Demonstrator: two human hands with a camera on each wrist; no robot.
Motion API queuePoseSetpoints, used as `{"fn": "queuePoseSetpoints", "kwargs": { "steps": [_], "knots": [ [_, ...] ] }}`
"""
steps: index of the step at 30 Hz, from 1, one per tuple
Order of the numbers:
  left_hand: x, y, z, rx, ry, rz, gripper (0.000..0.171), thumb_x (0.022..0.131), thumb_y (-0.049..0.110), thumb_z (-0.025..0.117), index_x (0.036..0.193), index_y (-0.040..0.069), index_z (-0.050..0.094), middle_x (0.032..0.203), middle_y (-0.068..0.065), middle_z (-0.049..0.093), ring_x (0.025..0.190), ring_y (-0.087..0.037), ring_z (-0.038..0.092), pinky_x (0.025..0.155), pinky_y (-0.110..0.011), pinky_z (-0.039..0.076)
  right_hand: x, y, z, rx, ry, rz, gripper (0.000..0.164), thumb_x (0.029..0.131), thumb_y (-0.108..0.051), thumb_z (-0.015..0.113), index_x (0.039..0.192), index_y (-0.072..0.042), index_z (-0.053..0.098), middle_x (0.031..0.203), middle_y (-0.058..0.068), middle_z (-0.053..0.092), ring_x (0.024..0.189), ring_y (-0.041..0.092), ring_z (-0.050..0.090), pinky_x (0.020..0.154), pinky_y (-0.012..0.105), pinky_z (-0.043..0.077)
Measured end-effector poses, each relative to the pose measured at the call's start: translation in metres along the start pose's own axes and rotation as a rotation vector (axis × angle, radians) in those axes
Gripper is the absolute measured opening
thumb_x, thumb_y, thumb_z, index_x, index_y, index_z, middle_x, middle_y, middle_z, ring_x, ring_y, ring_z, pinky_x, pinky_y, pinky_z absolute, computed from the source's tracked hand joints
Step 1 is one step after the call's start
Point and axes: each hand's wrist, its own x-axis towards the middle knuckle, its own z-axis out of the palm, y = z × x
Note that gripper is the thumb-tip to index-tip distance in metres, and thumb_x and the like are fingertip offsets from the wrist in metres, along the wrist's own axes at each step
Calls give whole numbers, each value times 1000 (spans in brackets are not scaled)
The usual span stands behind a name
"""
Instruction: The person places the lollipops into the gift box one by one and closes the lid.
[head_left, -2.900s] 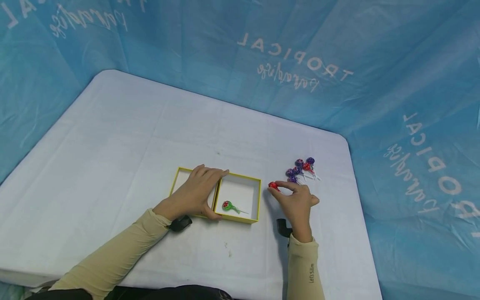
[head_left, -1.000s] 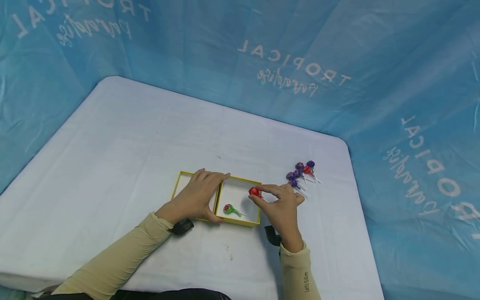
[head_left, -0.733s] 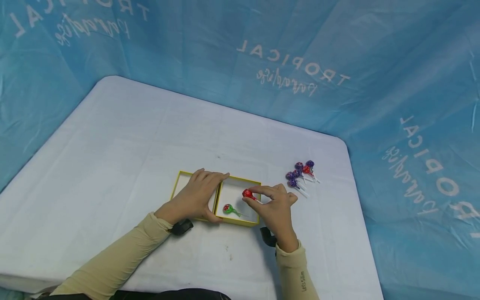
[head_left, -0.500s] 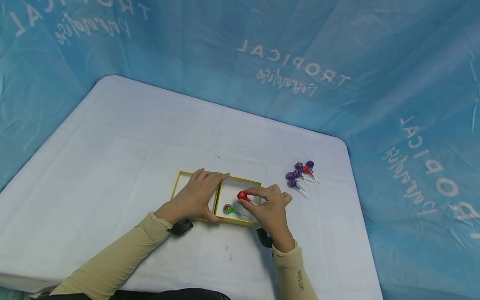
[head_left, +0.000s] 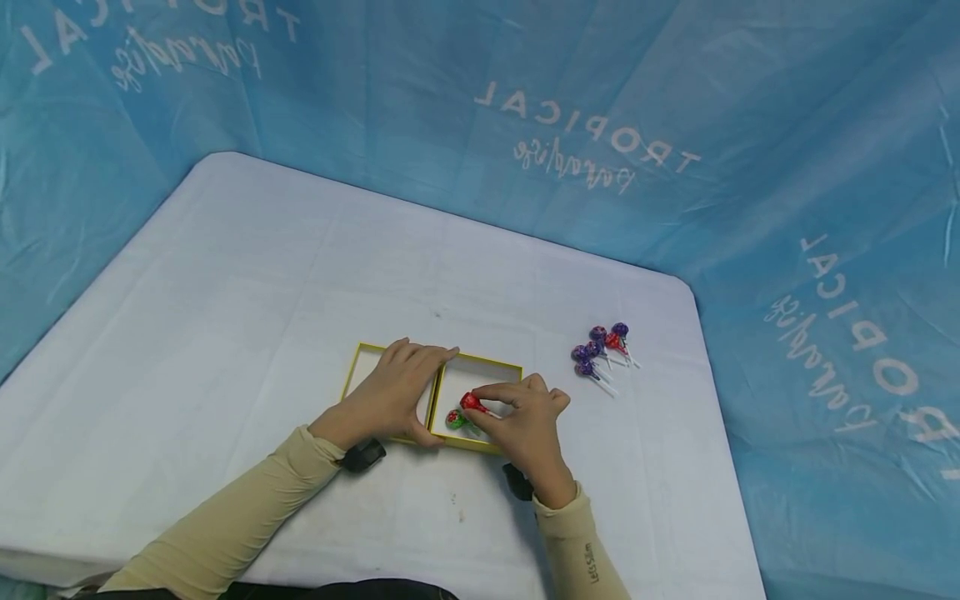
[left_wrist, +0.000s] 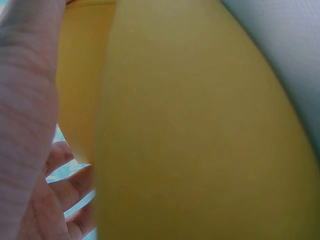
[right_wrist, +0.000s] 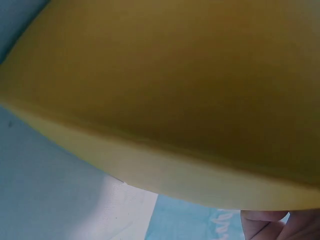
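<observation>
In the head view, my right hand (head_left: 525,421) pinches a red-wrapped lollipop (head_left: 470,401) between thumb and fingertips, over the right half of a yellow-rimmed white box (head_left: 491,361). A green lollipop (head_left: 454,418) lies inside that half, its stick partly covered. My left hand (head_left: 393,390) spans the box at the divide between its halves, thumb on the near side, fingers on the far edge. The left wrist view has a yellow box wall (left_wrist: 200,120) close up, with fingers (left_wrist: 72,187) beyond it. Another yellow wall (right_wrist: 165,75) fills most of the right wrist view; the lollipop is hidden there.
Right of the box, a cluster of several purple lollipops (head_left: 585,367) and a red one (head_left: 613,340) lies on the white-covered table (head_left: 300,250). A blue printed curtain (head_left: 420,100) hangs along the back and sides.
My right hand has carried the red lollipop leftward from outside the box to above the green one. The left hand has stayed on the box.
</observation>
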Motion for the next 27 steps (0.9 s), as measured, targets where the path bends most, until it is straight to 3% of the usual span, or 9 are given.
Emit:
{"fn": "queuePoseSetpoints", "kwargs": {
  "steps": [13, 27],
  "knots": [
    [-3, 0, 2, -23, -3, -9, 124, 55, 67, 89, 152, 9, 39, 144, -9, 52, 125, -31, 50, 116, -57, 29, -3, -1, 6, -65, 6, -60, 26, 66, -32, 95, 88, -25, 84, 86, -9, 78, 74, 10, 36, 72, 45, 12],
    [-1, 1, 0, -24, 20, 12, 124, 55, 66, 90, 152, 8, 39, 143, -11, 52, 125, -32, 49, 116, -58, 29, 1, -4, 7, -144, -25, -22, 26, 66, -33, 95, 88, -26, 84, 79, -8, 76, 72, 12, 34, 72, 45, 14]
  ]
}}
